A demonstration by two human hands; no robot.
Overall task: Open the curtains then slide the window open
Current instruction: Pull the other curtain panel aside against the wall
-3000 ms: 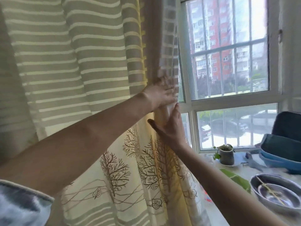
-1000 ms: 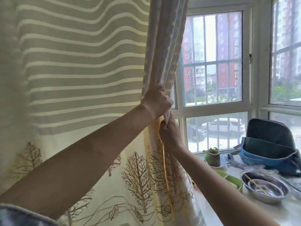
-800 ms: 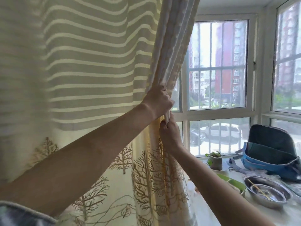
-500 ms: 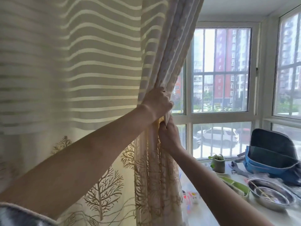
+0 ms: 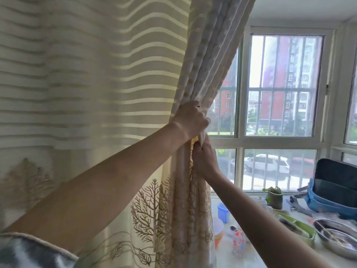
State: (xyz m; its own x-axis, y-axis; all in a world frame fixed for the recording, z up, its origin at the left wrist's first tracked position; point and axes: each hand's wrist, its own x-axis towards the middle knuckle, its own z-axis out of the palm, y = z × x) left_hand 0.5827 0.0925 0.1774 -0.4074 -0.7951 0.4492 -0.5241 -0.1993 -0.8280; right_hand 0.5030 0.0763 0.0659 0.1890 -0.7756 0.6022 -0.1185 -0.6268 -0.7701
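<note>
A cream curtain (image 5: 108, 78) with pale stripes above and brown tree prints below covers the left half of the view. Its right edge is bunched into folds. My left hand (image 5: 190, 118) is shut around that bunch, and my right hand (image 5: 202, 157) grips the same folds just below, touching it. To the right, the white-framed window (image 5: 240, 140) is uncovered, with bars, red buildings and a parked car behind the glass. Its sashes look closed. The part of the window behind the curtain is hidden.
On the white sill below the window stand a small potted plant (image 5: 274, 198), a blue basket (image 5: 224, 212), a green tray (image 5: 295, 226) and a steel bowl (image 5: 336, 238). A blue and black bag (image 5: 334, 192) rests at the far right.
Both hands closed on the curtain edge and drew it leftward, gathering it into tighter folds. More window glass and more of the sill now show to the right.
</note>
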